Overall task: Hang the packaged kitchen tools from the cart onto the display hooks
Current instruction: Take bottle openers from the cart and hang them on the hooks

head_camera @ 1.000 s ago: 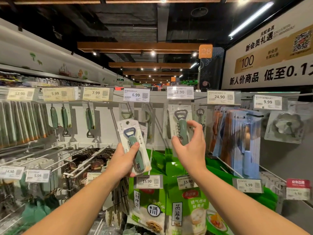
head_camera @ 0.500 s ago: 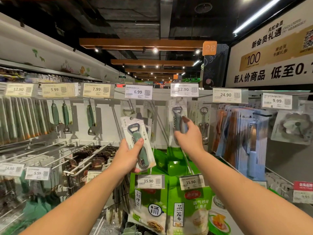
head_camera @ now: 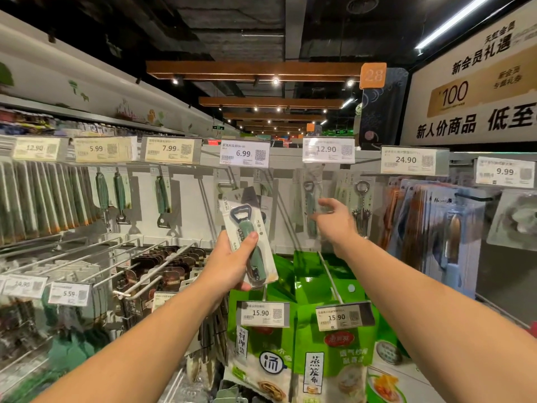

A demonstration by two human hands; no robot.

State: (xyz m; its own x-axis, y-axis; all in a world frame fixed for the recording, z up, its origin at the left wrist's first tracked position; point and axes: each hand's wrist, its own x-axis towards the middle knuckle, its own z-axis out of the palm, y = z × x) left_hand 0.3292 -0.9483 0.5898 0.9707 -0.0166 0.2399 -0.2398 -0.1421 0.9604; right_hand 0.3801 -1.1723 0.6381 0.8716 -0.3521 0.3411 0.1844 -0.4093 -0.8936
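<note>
My left hand [head_camera: 232, 266] grips a packaged green-handled bottle opener [head_camera: 247, 228] by its lower half and holds it upright in front of the display wall, below the 6.99 tag [head_camera: 244, 153]. A second packaged opener [head_camera: 310, 199] hangs on the hook under the 12.90 tag [head_camera: 327, 149]. My right hand [head_camera: 334, 219] is stretched out beside it, fingers spread and loose at the pack's right edge, with nothing in its grasp. The cart is out of view.
Long bare hooks [head_camera: 162, 263] jut out at lower left. Green-handled peelers [head_camera: 162, 196] hang at the left and a corkscrew pack [head_camera: 361, 207] to the right of my hand. Green steamer-cloth bags [head_camera: 325, 359] and 15.90 tags [head_camera: 263, 313] hang below. Blue packs [head_camera: 436, 228] fill the right.
My right hand carried its opener pack up and back onto the 12.90 hook and let go of it. My left hand stayed in place with its pack.
</note>
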